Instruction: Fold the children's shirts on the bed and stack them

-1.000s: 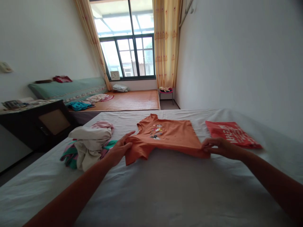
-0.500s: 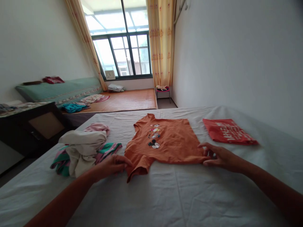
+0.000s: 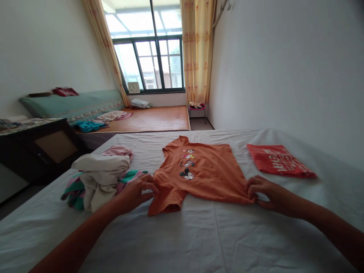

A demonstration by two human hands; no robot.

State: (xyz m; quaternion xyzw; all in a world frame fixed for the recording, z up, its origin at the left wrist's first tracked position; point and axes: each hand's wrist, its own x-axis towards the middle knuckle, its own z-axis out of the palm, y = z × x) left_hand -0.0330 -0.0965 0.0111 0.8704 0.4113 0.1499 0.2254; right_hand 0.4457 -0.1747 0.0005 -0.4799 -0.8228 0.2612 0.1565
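Through the head view I have an orange short-sleeved cotton T-shirt [image 3: 210,170] spread face up in the middle of a bed [image 3: 184,242] covered by a wrinkled white sheet, its printed cartoon figures showing and its neckline toward nine o'clock. My left hand [image 3: 139,194], at the shirt's eight o'clock, is clamped on the shoulder edge by the near sleeve, thumb and fingers together on the fabric. My right hand [image 3: 269,190], at four o'clock, is clamped on the near corner of the hem. At nine o'clock, beyond my left wrist, I see a loose heap of off-white, pink and green clothes [image 3: 99,167]; at three o'clock, apart from the shirt, lies a flat-folded red garment [image 3: 280,163] with white lettering.
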